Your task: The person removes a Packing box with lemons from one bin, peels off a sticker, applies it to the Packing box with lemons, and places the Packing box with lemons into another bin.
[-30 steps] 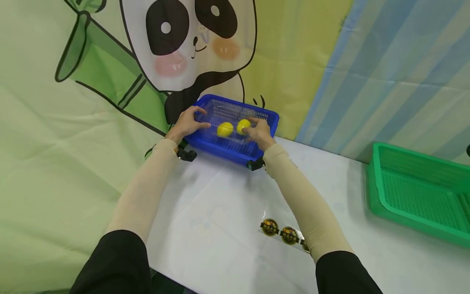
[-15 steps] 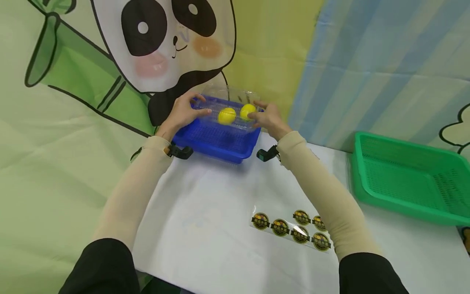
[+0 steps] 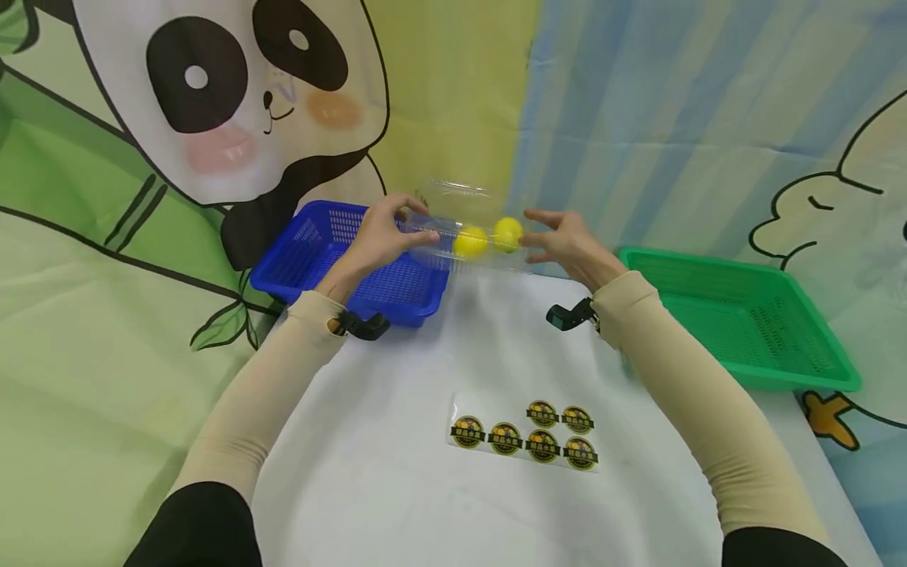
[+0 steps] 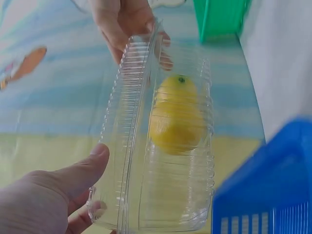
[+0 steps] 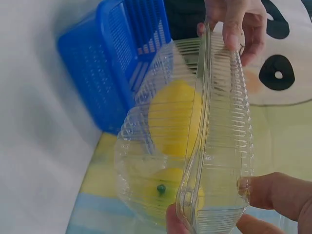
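Observation:
Two yellow lemon-like fruits (image 3: 470, 242) lie inside a clear ridged plastic clamshell box (image 4: 170, 195). One fruit (image 5: 163, 195) shows a green stem spot. The box is held in the air above the table, its lid and base meeting along a rim (image 5: 207, 97). My left hand (image 3: 379, 236) grips one end, thumb on the near side and fingers partly hidden behind it. At the opposite end, my right hand (image 3: 567, 240) pinches the box between thumb and fingers.
A blue basket (image 3: 414, 309) stands left of and below the box. At the right is a green basket (image 3: 737, 311). A sheet of round stickers (image 3: 524, 455) lies on the white table (image 3: 397, 488). A printed cloth (image 3: 588, 118) hangs close behind.
Both hands have lifted the clamshell box with the fruits out of the blue basket and carried it right. The head view has turned right, bringing the whole sticker sheet into sight.

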Action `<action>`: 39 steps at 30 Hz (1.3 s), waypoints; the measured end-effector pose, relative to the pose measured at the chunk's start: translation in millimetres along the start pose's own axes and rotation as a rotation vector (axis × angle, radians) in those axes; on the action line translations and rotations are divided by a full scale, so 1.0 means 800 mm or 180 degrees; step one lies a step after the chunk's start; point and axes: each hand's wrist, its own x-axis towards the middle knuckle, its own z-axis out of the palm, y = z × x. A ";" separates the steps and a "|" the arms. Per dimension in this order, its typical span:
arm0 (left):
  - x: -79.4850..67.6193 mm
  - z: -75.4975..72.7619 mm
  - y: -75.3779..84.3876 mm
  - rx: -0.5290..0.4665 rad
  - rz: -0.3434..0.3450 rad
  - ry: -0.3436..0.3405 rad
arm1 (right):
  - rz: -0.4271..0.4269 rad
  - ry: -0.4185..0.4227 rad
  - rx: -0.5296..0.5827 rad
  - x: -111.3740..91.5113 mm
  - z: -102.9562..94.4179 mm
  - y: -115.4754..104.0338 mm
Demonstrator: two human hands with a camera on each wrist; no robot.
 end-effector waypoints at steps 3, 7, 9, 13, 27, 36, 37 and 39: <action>-0.007 0.021 0.007 -0.0022 0.0099 -0.0074 | 0.0025 0.0014 -0.0096 -0.016 -0.016 0.018; -0.020 0.043 0.012 0.0011 0.0241 -0.0093 | 0.0014 0.0019 -0.0161 -0.030 -0.027 0.041; -0.029 0.053 0.013 0.0024 0.0291 -0.0067 | 0.0011 -0.0001 -0.0193 -0.035 -0.030 0.050; -0.047 0.072 0.012 0.0028 0.0308 -0.0026 | 0.0036 -0.0014 -0.0310 -0.043 -0.035 0.067; -0.064 0.135 -0.024 -0.0010 0.0322 -0.0243 | 0.0148 0.0231 -0.0301 -0.034 -0.035 0.140; -0.053 0.177 -0.050 -0.0054 0.0269 -0.0415 | 0.0155 0.0468 -0.0182 -0.027 -0.036 0.191; -0.054 0.180 -0.053 -0.0038 0.0257 -0.0424 | 0.0149 0.0501 -0.0186 -0.027 -0.034 0.196; -0.055 0.184 -0.057 -0.0032 0.0234 -0.0432 | 0.0120 0.0552 -0.0183 -0.027 -0.030 0.204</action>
